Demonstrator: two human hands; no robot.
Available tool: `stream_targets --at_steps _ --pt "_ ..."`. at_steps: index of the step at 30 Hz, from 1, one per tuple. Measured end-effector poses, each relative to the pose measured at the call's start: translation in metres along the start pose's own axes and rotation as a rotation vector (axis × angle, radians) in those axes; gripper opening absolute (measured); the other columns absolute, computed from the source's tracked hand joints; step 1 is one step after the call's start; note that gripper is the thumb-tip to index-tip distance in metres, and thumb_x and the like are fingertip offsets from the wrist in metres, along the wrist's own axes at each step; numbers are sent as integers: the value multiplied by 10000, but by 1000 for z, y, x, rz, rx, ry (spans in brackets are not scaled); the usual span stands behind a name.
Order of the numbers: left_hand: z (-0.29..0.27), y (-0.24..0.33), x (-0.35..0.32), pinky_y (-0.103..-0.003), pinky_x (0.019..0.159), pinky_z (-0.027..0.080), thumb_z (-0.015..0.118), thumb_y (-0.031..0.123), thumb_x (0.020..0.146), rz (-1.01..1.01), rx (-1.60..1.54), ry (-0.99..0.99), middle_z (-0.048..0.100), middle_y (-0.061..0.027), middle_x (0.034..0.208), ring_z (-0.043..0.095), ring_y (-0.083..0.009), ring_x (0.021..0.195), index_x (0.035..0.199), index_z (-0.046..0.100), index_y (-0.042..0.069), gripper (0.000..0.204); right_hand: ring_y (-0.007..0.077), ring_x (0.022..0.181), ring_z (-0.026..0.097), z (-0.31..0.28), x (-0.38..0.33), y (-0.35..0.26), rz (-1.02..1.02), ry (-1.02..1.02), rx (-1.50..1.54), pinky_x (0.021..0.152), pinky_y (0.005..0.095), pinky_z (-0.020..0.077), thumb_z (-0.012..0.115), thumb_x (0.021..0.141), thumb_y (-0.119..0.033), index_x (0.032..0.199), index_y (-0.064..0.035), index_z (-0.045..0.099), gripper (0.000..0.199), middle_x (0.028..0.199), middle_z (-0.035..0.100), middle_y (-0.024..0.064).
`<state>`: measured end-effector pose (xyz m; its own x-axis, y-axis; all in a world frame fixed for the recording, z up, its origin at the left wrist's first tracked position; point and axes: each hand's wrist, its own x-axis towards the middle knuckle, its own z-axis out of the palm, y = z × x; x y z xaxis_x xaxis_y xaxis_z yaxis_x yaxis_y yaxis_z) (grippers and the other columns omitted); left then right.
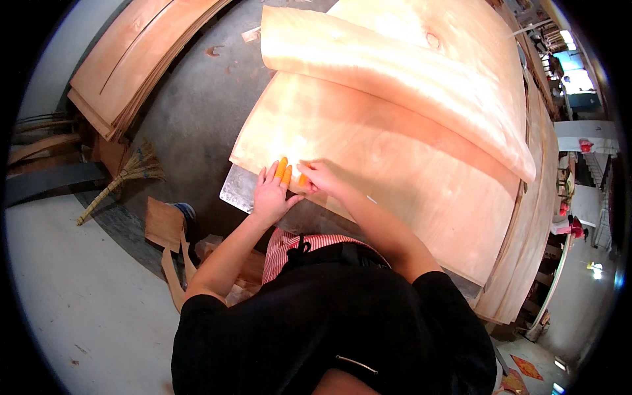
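Note:
A large sheet of pale wood veneer [368,125] lies on a workbench, whose grey metal edge [235,189] shows at its near left corner. The far part of the veneer curls back over itself in a wide loose roll [395,85]. My left hand [270,196] rests at the sheet's near left edge, fingers spread flat, with orange-yellow covers on two of them. Close beside it, my right hand [319,179] is bent over the same edge, its fingers curled together and one wearing an orange-yellow cover. Whatever those fingers pinch is too small to make out.
Stacked wood sheets [131,59] stand at the far left. A straw broom [125,178] lies on the floor at left, near a wood offcut [164,222]. More layered veneer [526,263] runs along the bench's right side. A small white sliver [372,199] sits by my right forearm.

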<state>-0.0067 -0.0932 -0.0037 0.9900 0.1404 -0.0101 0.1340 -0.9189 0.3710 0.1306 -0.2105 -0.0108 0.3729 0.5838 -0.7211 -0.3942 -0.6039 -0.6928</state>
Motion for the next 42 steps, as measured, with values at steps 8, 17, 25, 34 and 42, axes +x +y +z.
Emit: stream_targets --at_steps 8,17,25,34,42 --pt "-25 15 9 -494 1010 262 719 413 646 92 -71 -10 316 -183 1362 298 -335 1261 1216 515 177 650 83 542 511 -58 -46 62 -113 74 166 486 213 435 529 888 -310 895 -73 580 242 654 536 2" --pt "-31 -13 13 -461 990 279 664 314 730 -136 60 145 265 -230 1383 335 -360 1213 1223 487 48 588 71 628 523 -134 -113 20 -393 419 295 567 219 458 552 878 -265 986 -66 578 228 725 539 2" --pt "-45 5 10 -468 975 300 659 237 749 18 -144 208 299 -274 1323 360 -425 1154 1240 438 -28 599 156 1123 458 -251 -214 -178 -1041 874 264 858 295 438 465 920 -292 1322 -82 357 466 1279 429 63" --pt "-49 20 4 -428 997 296 638 116 751 80 -274 184 208 -263 1398 310 -409 1235 1257 419 -9 565 179 1178 445 -245 -234 -333 -1221 846 240 970 323 333 341 959 -287 1331 -74 331 428 1287 458 92" --pt "-30 3 -2 -434 972 321 662 147 737 76 -304 182 264 -270 1365 347 -410 1201 1249 436 3 578 133 904 579 -247 -252 -368 -1147 783 361 797 294 425 377 952 -274 1110 -76 462 267 1011 605 63"
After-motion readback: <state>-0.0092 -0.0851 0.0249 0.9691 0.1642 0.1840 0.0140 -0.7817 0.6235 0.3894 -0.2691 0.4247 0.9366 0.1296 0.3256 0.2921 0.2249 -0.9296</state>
